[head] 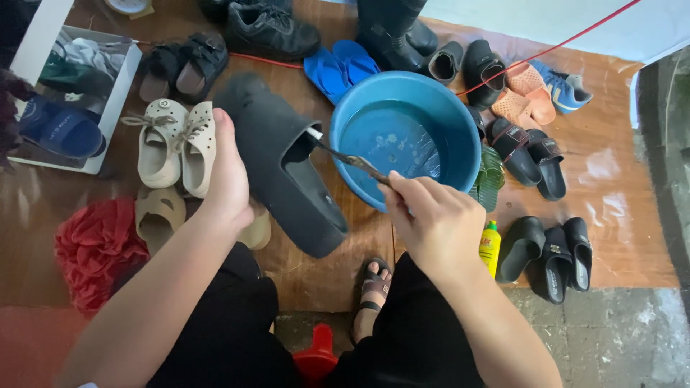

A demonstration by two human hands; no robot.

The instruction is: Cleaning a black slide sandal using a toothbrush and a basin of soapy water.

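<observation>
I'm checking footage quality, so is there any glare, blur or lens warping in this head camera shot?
Head view: glare patches on the glossy brown floor sheet; the black slide sandal in the left hand is smeared at its top; edges bow like a wide lens; right hand sharp.

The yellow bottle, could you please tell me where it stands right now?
In the head view, the yellow bottle stands on the floor right of the right hand, between it and the black slippers, below the blue basin.
</observation>
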